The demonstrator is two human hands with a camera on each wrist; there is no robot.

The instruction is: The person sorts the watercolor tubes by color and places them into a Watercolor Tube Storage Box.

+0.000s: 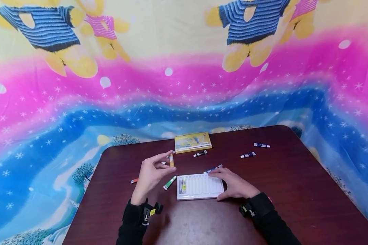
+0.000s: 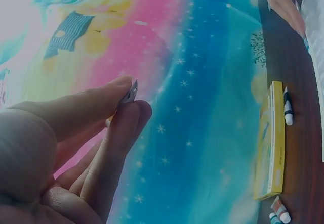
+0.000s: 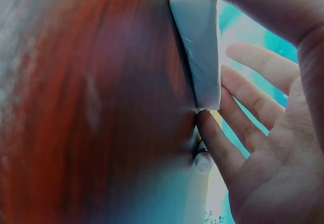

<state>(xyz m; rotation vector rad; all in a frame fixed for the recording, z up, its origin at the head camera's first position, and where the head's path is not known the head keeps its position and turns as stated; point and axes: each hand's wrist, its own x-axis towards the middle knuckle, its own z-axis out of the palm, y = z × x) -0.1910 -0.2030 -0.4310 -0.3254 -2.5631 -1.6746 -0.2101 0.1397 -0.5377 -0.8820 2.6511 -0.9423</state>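
Apparently, tray-filling is in hand: the left hand pinches an orange-yellow paint tube above the dark-red bench; the right hand grips a white ridged plastic tray. The next move likely needs the tube aligned with a slot.

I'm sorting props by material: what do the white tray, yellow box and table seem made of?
White tray: probably thin molded plastic, faintly glossy, with ridged slots. Yellow box: likely cardboard, with printed artwork and crisp edges. Table: wood or veneer, semi-gloss, showing grain and soft reflection.
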